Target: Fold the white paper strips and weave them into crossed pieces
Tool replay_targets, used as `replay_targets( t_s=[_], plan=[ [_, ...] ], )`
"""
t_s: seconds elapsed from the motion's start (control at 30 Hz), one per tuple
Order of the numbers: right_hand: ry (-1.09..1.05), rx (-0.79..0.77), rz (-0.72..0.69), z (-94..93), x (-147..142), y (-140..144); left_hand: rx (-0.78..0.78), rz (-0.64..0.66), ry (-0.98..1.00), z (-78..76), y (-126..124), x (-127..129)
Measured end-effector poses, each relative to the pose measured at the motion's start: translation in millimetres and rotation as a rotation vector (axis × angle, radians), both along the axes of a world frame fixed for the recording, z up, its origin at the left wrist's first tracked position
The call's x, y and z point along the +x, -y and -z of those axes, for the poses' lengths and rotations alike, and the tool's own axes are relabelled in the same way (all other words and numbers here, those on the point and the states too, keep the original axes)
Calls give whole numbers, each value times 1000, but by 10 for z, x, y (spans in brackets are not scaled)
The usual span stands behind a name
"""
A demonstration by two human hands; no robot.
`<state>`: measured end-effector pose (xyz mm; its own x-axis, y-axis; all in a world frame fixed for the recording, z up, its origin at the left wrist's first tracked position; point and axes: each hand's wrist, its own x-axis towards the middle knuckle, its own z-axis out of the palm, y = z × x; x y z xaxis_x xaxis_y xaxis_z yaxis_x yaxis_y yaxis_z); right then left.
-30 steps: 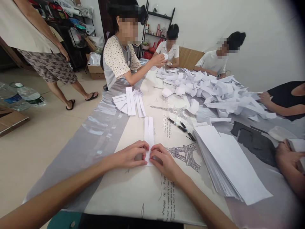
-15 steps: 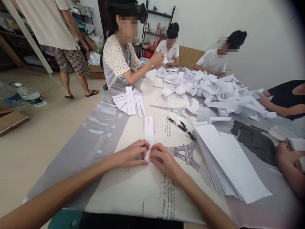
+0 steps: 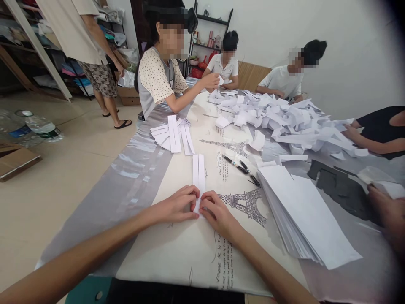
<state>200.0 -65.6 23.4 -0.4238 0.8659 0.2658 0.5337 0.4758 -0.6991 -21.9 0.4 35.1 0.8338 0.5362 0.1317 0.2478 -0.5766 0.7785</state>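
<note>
In the head view, the left hand and right hand press with fingers together on the near end of a folded paper strip lying flat on the counter. The strip looks light, thin and easily creased; holding its edges seems best. A stack of sheets lies to the right.

At frame centre, the long narrow folded strip of matt white paper looks smooth and crisply creased. It lies on a glossy printed plastic tablecloth with grey Eiffel Tower drawings. At lower right, the stack of plain white paper sheets appears smooth and matt. Left, the beige tiled floor shines faintly.
</note>
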Motion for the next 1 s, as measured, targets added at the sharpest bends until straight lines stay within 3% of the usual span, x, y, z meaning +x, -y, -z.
replay_targets(
  t_s=[0.2,0.4,0.57,0.7,0.87,1.0],
  plan=[
    [163,175,1,76,-50,30,55,-31,-26,39,18,43],
    [275,355,80,1,45,73,89,-32,-36,96,4,39],
    [330,481,-99,-45,181,201,73,-38,-31,65,9,32],
    [457,446,-122,-45,198,366,72,-40,-37,42,17,18],
    [665,456,29,22,77,624,62,-53,-32,47,23,20],
    [686,500,170,137,-8,753,76,-66,-41,66,28,34]
  ],
)
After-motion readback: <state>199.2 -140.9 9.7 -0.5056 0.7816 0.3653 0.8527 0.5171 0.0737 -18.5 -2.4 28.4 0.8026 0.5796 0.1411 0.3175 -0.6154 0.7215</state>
